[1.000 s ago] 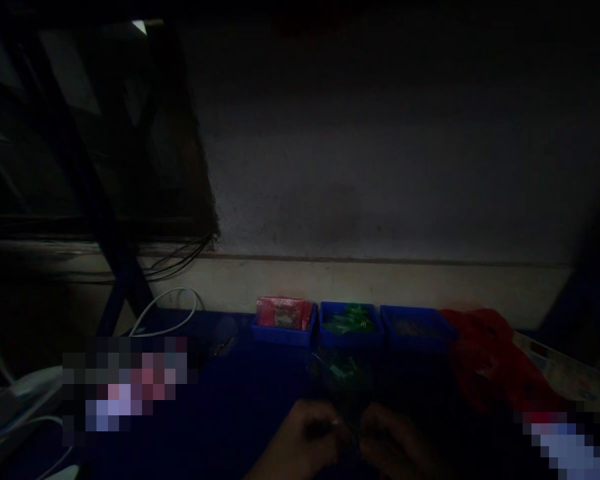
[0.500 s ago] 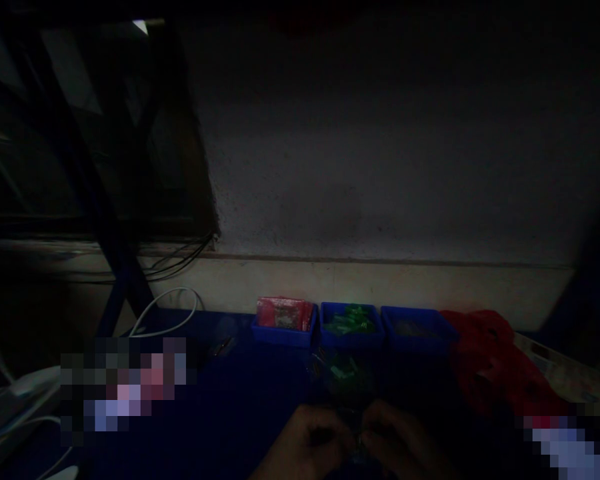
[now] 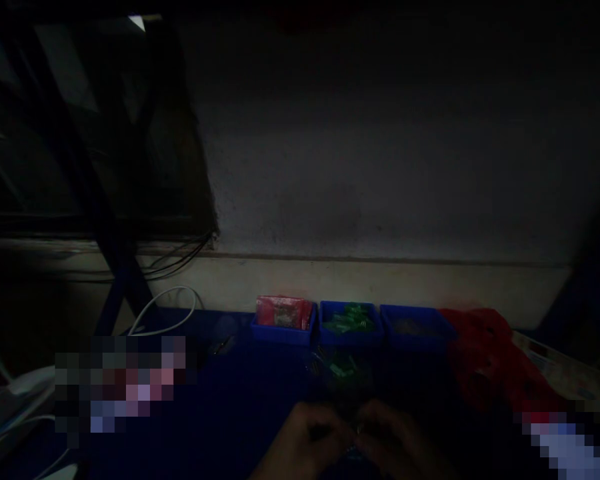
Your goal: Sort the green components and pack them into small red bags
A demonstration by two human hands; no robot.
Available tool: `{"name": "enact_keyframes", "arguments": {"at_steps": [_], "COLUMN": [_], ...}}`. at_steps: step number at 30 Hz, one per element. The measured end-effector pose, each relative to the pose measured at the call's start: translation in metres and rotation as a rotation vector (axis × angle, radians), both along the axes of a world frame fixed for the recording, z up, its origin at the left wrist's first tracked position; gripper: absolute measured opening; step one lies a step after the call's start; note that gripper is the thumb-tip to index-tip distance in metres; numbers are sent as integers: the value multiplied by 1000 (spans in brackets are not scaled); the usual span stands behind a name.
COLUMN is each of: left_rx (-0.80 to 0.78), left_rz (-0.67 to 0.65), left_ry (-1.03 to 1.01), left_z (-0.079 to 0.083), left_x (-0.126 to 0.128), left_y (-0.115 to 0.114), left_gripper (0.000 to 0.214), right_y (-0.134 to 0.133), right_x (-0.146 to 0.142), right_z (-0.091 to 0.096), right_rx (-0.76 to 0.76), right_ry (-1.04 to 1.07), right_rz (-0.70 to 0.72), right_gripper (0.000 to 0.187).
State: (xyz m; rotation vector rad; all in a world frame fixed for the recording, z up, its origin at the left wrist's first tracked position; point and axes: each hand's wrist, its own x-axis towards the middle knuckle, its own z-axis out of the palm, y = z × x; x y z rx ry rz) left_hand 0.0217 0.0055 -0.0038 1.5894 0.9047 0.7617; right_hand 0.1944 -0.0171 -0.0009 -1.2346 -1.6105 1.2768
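Note:
At the bottom middle of the head view, my left hand [image 3: 313, 437] and my right hand [image 3: 395, 433] meet with fingertips pinched close together. Between them shows a small, shiny, clear-looking piece [image 3: 353, 450], too dark to name. Both hands appear closed on it. Just beyond my fingers lie loose green pieces [image 3: 343, 367] on the blue tabletop [image 3: 220, 413]. Thin metallic pieces [image 3: 317, 359] lie slightly to their left.
Along the wall stand a blue bin with red packets [image 3: 283, 313], a blue bin of green pieces [image 3: 350, 320] and a blue bin [image 3: 417, 327] with dim contents. A red bag [image 3: 490, 360] lies right. A white cable [image 3: 195, 303] loops left.
My hands stay together in nearly the same place. My right fingers have shifted slightly left, nearer my left fingertips.

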Motion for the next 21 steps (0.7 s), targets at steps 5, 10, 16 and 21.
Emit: {"name": "enact_keyframes", "arguments": {"at_steps": [5, 10, 16, 21], "left_rx": [-2, 4, 30, 45], "left_rz": [12, -25, -30, -40], "left_ry": [-12, 0, -2, -18], "left_z": [-6, -9, -3, -1], "left_x": [0, 0, 1, 3], "left_y": [-1, 0, -3, -5], "left_gripper": [28, 44, 38, 35], "right_y": [-1, 0, -1, -3], "right_x": [0, 3, 4, 2], "right_z": [5, 3, 3, 5], "right_rx": [-64, -83, 1, 8], "right_ry": [-44, -27, -54, -40], "right_rz": [-42, -60, -37, -63], "right_gripper": [25, 22, 19, 20]}}
